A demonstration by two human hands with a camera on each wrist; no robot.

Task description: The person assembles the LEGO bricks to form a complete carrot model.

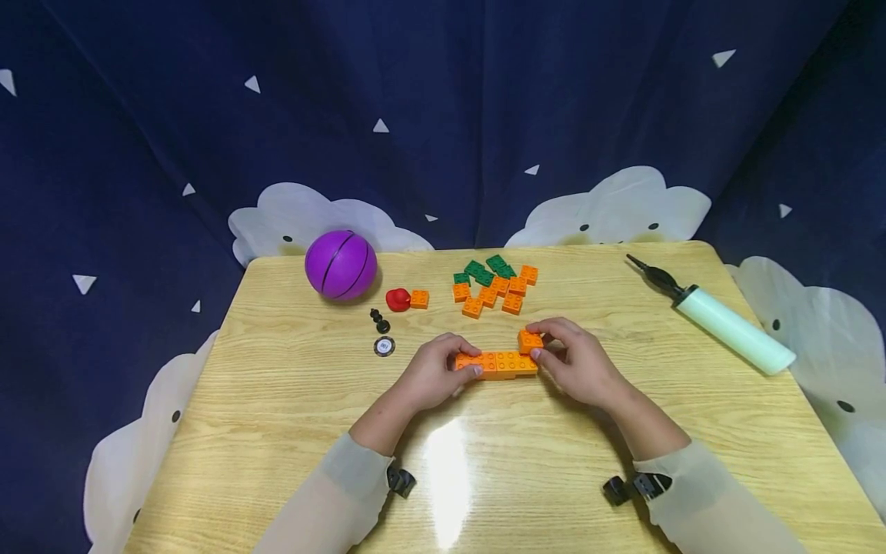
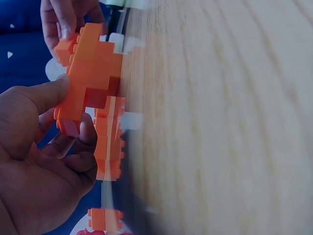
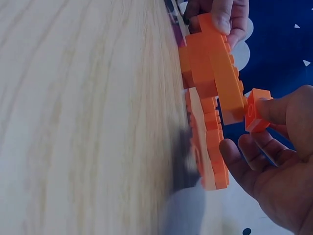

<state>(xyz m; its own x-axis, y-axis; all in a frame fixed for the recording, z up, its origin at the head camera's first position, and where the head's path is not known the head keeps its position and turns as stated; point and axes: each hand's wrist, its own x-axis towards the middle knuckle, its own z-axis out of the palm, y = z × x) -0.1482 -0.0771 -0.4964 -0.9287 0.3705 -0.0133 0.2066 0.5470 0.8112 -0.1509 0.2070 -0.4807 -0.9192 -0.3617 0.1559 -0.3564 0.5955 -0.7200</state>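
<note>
An orange toy-brick structure (image 1: 508, 365), stepped and narrower toward the bottom, stands on the table. My left hand (image 1: 438, 371) grips its left end, with the thumb along the near side in the head view. My right hand (image 1: 576, 363) pinches a single orange brick (image 1: 529, 341) between thumb and fingers. That brick sits just above the right end of the structure's studded top row; in the right wrist view the brick (image 3: 257, 110) is tilted close to the studs. Whether it touches them I cannot tell.
Several loose orange bricks (image 1: 512, 304) and green bricks (image 1: 475, 269) lie beyond the hands. To the left are a purple ball (image 1: 341, 265), a red object (image 1: 398, 299), a small black piece (image 1: 380, 322) and a round chip (image 1: 384, 346). A hand pump (image 1: 734, 329) lies at right.
</note>
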